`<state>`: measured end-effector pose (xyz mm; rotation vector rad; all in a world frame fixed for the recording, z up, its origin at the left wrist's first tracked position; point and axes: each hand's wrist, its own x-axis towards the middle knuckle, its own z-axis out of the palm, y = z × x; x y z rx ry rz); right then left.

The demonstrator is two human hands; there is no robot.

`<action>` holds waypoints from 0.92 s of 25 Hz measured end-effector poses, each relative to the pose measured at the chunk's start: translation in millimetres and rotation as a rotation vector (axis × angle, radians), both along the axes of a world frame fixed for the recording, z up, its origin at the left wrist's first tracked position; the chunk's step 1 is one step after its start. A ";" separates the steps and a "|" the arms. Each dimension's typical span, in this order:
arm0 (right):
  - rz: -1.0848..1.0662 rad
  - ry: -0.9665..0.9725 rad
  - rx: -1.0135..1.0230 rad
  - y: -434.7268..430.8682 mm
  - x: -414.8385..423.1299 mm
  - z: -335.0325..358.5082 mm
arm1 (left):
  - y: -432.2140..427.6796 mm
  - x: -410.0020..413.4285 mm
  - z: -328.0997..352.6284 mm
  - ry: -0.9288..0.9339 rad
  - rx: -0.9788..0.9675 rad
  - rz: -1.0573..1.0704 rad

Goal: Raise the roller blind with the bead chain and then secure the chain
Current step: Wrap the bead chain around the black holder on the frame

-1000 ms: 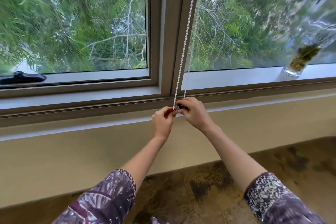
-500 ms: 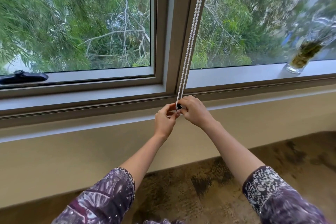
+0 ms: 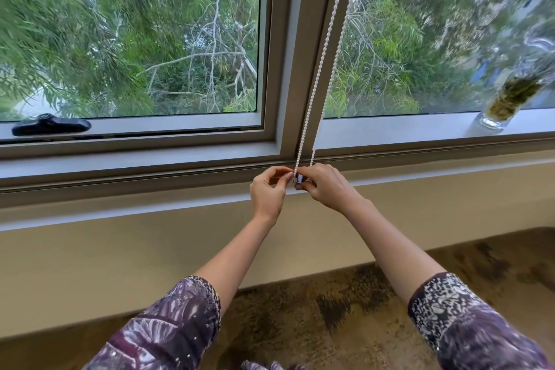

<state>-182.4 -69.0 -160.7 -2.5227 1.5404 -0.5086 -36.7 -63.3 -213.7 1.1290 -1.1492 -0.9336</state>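
Observation:
A white bead chain (image 3: 319,67) hangs taut in two strands down the window's centre post (image 3: 295,48) to the sill. Both hands meet at its lower end. My left hand (image 3: 268,194) pinches the left strand between thumb and forefinger. My right hand (image 3: 322,186) closes over the bottom loop and a small dark holder (image 3: 299,179) fixed at the sill, mostly hidden by the fingers. The blind itself is out of view above the frame; both panes are uncovered.
A black window handle (image 3: 51,125) lies on the left sash's lower rail. A glass jar with greenish contents (image 3: 507,100) stands on the right ledge. Below the sill runs a beige wall (image 3: 120,264), then mottled brown floor (image 3: 345,309).
The hands stay at the chain's lower end on the sill. The two strands, spread apart a second ago, came together and now part slightly again. The view shifted a little.

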 end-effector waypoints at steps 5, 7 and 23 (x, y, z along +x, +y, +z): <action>-0.057 0.000 0.019 -0.3 -3.1 -5.5 | -1.2 2.7 -8.2 -0.058 0.055 -0.036; -0.080 0.009 0.028 -2.0 -3.5 -5.3 | 1.4 1.0 -13.8 -0.069 0.072 -0.106; -0.188 -0.285 -0.129 20.1 -18.7 -40.0 | 0.6 -31.7 -28.6 -0.051 0.057 -0.263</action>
